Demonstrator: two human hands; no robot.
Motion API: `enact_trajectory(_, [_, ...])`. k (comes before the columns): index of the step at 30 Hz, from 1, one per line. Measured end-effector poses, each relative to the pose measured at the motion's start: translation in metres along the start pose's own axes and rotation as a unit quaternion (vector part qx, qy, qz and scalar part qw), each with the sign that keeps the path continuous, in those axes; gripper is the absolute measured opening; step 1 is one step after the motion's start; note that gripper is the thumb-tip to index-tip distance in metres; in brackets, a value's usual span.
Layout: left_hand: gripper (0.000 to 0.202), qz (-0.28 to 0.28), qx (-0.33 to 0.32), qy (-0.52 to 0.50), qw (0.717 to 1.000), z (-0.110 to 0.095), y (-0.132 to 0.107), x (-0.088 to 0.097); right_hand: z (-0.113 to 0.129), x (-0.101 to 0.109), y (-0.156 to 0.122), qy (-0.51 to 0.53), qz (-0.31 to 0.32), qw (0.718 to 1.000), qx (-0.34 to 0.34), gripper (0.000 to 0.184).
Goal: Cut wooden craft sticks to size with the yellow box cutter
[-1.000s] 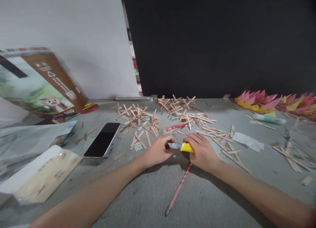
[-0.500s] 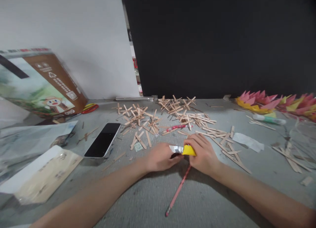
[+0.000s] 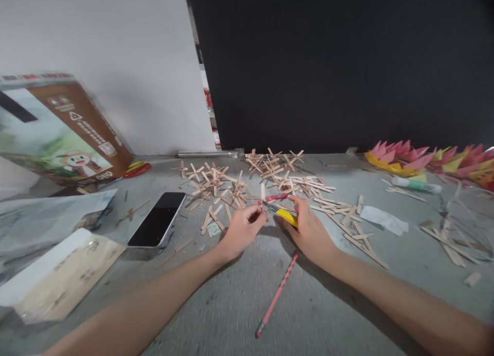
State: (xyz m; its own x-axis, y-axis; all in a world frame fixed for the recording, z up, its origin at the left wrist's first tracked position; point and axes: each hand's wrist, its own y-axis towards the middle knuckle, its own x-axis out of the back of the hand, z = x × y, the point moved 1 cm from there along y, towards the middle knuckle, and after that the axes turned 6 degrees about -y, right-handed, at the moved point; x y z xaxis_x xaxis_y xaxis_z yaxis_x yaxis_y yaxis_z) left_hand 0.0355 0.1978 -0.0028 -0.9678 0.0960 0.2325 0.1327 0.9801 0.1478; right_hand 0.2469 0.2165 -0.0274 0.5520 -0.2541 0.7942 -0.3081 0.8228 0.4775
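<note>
My right hand [image 3: 309,230] is closed around a yellow utility knife [image 3: 287,217], whose blade end points left toward my other hand. My left hand [image 3: 243,227] rests on the grey tabletop [image 3: 316,304] with its fingers curled, pinching a small wooden stick piece [image 3: 263,194] that stands up near the fingertips. Both hands sit at the near edge of a scatter of wooden craft sticks [image 3: 231,186], many of them glued into crosses. A pink pencil [image 3: 276,294] lies on the table just below my right wrist.
A black phone [image 3: 157,225] lies left of my left hand. A tilted printed carton [image 3: 65,132], plastic bags [image 3: 46,222] and a paper packet [image 3: 62,273] fill the left side. Pink and yellow paper flowers [image 3: 428,160], a glue tube [image 3: 415,183] and more sticks lie at right.
Both hands moved away from me toward the stick pile. The left hand let go of the knife's blade end and now pinches a small stick piece; the knife stays in the right hand.
</note>
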Motion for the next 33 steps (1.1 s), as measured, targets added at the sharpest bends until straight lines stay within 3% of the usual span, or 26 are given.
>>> enact_trajectory(7, [0.028, -0.043, 0.013, 0.005, 0.999, 0.001, 0.000, 0.001, -0.004, -0.001, 0.001, -0.020, 0.016, 1.000, 0.008, 0.028])
enact_trajectory(12, [0.029, -0.064, 0.030, 0.001, 0.997, 0.004, 0.002, 0.003, -0.005, 0.000, 0.002, -0.042, -0.034, 0.998, -0.020, 0.038])
enact_trajectory(15, [0.029, -0.037, -0.009, 0.033, 0.999, 0.001, 0.000, 0.001, 0.000, 0.004, 0.004, -0.029, -0.031, 0.999, 0.004, 0.041])
enact_trajectory(22, [0.026, 0.063, -0.097, 0.156, 0.981, -0.004, -0.011, -0.005, 0.009, 0.014, 0.000, 0.057, -0.007, 0.994, 0.091, 0.012])
enact_trajectory(29, [0.012, 0.129, -0.125, 0.260, 0.949, 0.001, -0.012, -0.008, 0.014, 0.018, 0.000, 0.074, 0.008, 0.991, 0.111, 0.014])
enact_trajectory(33, [0.017, 0.146, -0.147, 0.283, 0.937, 0.001, -0.011, -0.008, 0.016, 0.017, 0.001, 0.072, 0.011, 0.991, 0.112, 0.016])
